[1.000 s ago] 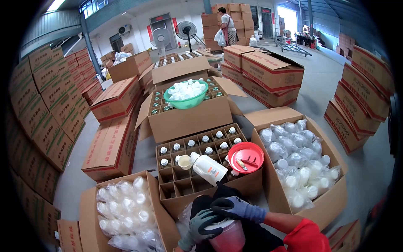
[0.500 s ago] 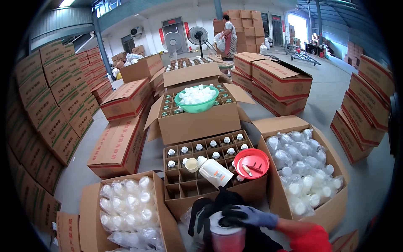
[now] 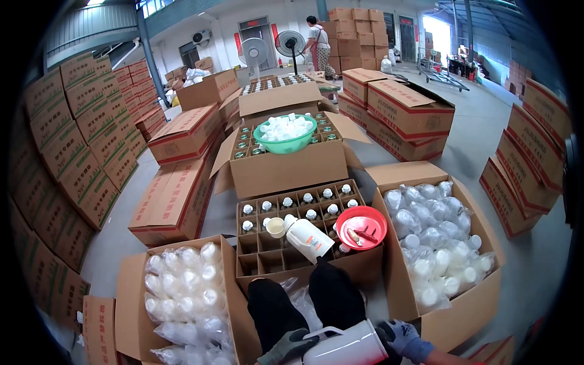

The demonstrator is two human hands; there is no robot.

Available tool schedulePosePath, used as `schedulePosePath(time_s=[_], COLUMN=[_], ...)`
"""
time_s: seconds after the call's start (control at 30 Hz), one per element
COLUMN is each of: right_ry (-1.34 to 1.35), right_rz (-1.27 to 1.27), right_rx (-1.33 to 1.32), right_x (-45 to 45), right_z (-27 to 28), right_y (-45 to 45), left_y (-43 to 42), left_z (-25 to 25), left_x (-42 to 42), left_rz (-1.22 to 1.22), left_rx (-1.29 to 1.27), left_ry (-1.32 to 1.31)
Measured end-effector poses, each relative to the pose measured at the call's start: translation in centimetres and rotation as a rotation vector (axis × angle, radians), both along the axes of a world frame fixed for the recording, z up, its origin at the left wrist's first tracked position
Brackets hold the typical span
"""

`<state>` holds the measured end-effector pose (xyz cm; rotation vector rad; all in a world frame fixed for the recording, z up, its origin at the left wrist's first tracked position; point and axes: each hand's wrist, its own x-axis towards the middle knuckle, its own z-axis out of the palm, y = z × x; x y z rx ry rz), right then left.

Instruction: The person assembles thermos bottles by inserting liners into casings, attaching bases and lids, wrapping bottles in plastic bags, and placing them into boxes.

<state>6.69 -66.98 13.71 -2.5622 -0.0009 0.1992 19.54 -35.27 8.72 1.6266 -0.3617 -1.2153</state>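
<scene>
A pale flask-like jug [image 3: 350,348] with a side handle lies on its side across my lap, its left end cut off by the frame. My gloved left hand [image 3: 287,347] grips its left end near the handle. At the other end, my gloved right hand [image 3: 403,338] presses against it, its fingers partly hidden. In front of my knees, a white flask [image 3: 309,239] with printed marks lies tilted on a divided carton [image 3: 328,274]. A cream cup [image 3: 275,227] rests beside its top. White-capped bottles stand in several of the compartments.
A red basin [image 3: 378,220] holding small dark-red pieces sits on the carton's right corner. Open cartons of bagged white items flank me, left [image 3: 234,292] and right [image 3: 493,243]. Farther on, a green basin [image 3: 286,145] of white caps rests on another carton. A person [image 3: 319,48] stands behind the fans.
The jug has turned from upright to lying sideways, and its handle now shows. My right hand has moved off its top to the right end. The distant person has shifted left.
</scene>
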Motion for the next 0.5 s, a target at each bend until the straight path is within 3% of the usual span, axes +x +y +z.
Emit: schedulePosePath(time_s=[0.03, 0.13, 0.23, 0.27, 0.3, 0.33, 0.37, 0.4, 0.47, 0.5], right_ry=[-0.237, -0.479, -0.530, -0.589, -0.381, -0.188, -0.096, -0.006, -0.158, -0.278], right_rz=[-0.044, 0.116, 0.491, 0.309, 0.046, -0.164, -0.243, -0.326, -0.182, -0.118], right_rx=[0.108, 0.501, 0.491, 0.619, 0.704, 0.963, 1.005, 1.046, 0.748, 0.607], right_x=[0.6, 3.9, 5.4, 5.6, 7.2, 6.4, 6.3, 6.2, 8.1, 8.9], right_z=[0.1, 3.6, 6.3, 4.5, 3.0, 2.1, 2.8, 3.5, 2.1, 2.1], right_y=[0.9, 4.2, 3.5, 3.6, 3.5, 3.0, 2.8, 2.7, 0.8, 0.2], left_y=[-0.1, -1.9, -2.7, -2.8, -2.9, -3.5, -4.4, -4.3, -4.5, -4.0], left_z=[0.9, 4.2, 5.3, 6.6, 8.0, 9.3, 11.6, 11.3, 10.5, 11.2], left_x=[-0.3, -0.3, 0.0, 0.4, 1.1, 1.8, 2.1, 2.3, 4.0, 4.0], left_rz=[-0.042, -0.081, 0.113, 0.236, 0.137, 0.005, -0.136, -0.056, 0.106, 0.267], left_rx=[-0.035, -0.217, -0.343, -0.302, -0.411, -0.324, -0.218, -0.284, -0.418, -0.302], left_ry=[0.021, 0.034, -0.086, -0.123, -0.346, -0.869, -1.383, -1.268, -1.059, -0.396])
